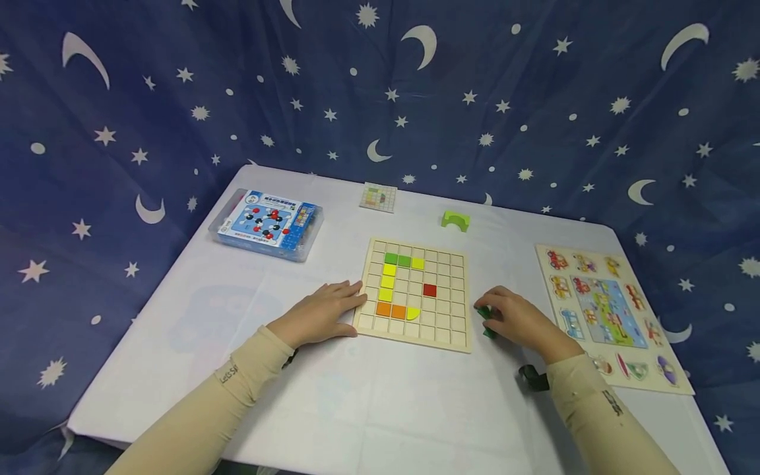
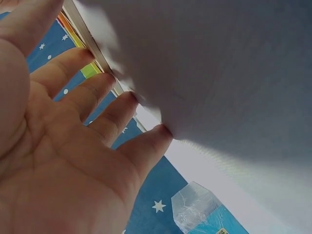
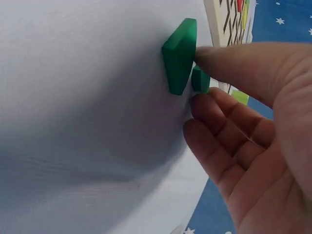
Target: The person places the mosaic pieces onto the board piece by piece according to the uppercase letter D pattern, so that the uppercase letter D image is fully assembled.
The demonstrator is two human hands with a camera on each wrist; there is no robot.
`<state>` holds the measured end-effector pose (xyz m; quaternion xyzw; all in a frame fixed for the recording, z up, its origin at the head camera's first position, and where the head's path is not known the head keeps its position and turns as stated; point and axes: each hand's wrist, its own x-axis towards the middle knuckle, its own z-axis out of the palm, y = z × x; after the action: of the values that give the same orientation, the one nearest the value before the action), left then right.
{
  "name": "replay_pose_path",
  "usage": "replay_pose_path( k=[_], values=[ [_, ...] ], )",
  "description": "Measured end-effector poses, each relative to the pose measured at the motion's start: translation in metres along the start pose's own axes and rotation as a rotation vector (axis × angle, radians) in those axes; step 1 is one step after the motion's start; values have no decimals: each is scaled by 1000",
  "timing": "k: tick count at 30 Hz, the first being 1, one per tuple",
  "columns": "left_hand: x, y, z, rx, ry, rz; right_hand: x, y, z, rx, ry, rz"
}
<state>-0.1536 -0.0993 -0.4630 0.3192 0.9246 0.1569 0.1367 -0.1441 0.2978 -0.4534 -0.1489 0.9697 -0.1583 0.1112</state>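
My left hand lies with extended fingers against the left edge of a wooden grid board. Those fingertips touch the table and board edge in the left wrist view. Green, yellow and orange tiles form a bent line on the board, ending in a rounded yellow tile; a red square tile sits apart. Just right of the board, my right hand has a small green block between thumb and fingers. A second green block, with slanted sides, is by the thumb tip.
A small pattern card and a light green arch block lie behind the board. At the back left is a clear plastic box with a molecule picture. A vehicle puzzle board lies beyond the right hand.
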Motion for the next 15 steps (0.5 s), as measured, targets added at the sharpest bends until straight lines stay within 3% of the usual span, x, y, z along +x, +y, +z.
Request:
replay_pose_path(
  k=[7, 15],
  values=[
    [0, -2, 0, -20, 1, 8, -2, 2, 0, -17, 10, -45],
    [0, -2, 0, -10, -4, 2, 1, 4, 4, -50, 51, -28]
  ],
)
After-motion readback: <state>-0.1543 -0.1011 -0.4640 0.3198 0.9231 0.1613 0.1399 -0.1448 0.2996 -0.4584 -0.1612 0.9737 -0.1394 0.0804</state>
